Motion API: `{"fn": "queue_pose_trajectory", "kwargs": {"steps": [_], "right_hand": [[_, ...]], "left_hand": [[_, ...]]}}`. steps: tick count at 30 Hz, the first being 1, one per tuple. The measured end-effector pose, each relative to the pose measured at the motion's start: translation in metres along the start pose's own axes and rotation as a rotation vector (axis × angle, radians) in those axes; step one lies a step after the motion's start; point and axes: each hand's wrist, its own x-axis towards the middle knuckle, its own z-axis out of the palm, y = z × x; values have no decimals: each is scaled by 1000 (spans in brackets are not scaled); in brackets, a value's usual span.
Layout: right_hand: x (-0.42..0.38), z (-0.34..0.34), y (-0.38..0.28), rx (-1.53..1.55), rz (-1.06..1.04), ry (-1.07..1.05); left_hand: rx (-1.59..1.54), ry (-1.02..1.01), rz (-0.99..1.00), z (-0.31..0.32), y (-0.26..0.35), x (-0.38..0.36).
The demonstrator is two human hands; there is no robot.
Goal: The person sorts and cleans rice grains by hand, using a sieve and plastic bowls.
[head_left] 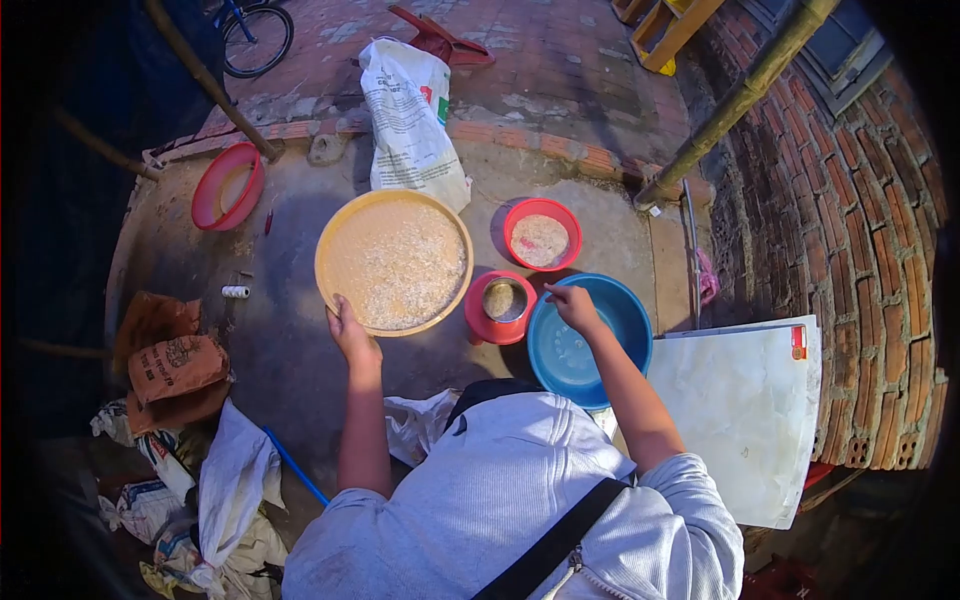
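A round, shallow yellow tray (340, 250) with a raised rim carries pale, grain-like flakes spread over its surface. My left hand (352, 335) grips its lower rim, the thumb on the inside and the fingers mostly hidden beneath. Over the upper left part of a blue basin (572, 360) is my right hand (574, 306), its fingers curled together; whatever they hold, if anything, is too small to make out. Just left of that hand, a small metal tin (505, 300) with grainy contents sits on a red stool-like stand (482, 318). Light droplets or bits dot the basin's bottom.
A red bowl (572, 222) of pale flakes stands beyond the tin. Behind the tray lies a white printed sack (405, 130). A pink basin (250, 195), a white spool (235, 292) and several sacks (235, 480) are leftward. White sheets (740, 420) lie beside the brick wall (850, 260).
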Motion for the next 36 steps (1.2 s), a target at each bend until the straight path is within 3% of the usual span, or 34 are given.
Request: {"fn": "queue_pose_trajectory", "kwargs": {"steps": [1, 3, 4, 6, 9, 12, 13, 18, 20, 21, 23, 24, 26, 27, 30, 34, 36], "right_hand": [[-8, -3, 1, 1, 7, 6], [-24, -11, 2, 594, 202, -27], [-33, -18, -3, 598, 207, -11], [-52, -34, -17, 1171, 320, -12], [-82, -60, -39, 1343, 338, 71], [-109, -73, -46, 1534, 314, 416], [-116, -78, -42, 1587, 291, 503], [-160, -91, -21, 1551, 257, 755], [-172, -92, -12, 1566, 240, 826], [-176, -92, -11, 1574, 241, 872], [-184, -93, -10, 1590, 236, 937], [-185, -92, -11, 1589, 230, 968], [-188, -93, -12, 1596, 219, 1016], [-190, -93, -14, 1612, 220, 1023], [-192, -93, -20, 1642, 228, 1067], [-193, -89, -18, 1688, 180, 1155], [-196, -88, -21, 1698, 201, 1180]], "left_hand": [[2, -8, -5, 4, -5, -3], [15, -108, -66, 17, -18, -11], [15, -124, -70, 27, -23, -17], [49, -253, -205, 49, -34, -33], [123, -458, -372, 86, -42, -64], [142, -669, -430, 120, -52, -89], [179, -647, -518, 136, -42, -101], [290, -879, -561, 176, -46, -122], [377, -1024, -185, 189, -59, -125], [380, -1049, -184, 199, -50, -132], [762, -994, 862, 221, -23, -154], [756, -1015, 871, 228, -24, -157], [650, -1362, 804, 240, -30, -165], [759, -1471, 836, 244, -33, -173], [1010, -1537, 1021, 241, -36, -201], [908, -1664, 806, 234, -52, -227], [889, -1667, 823, 229, -55, -242]]}}
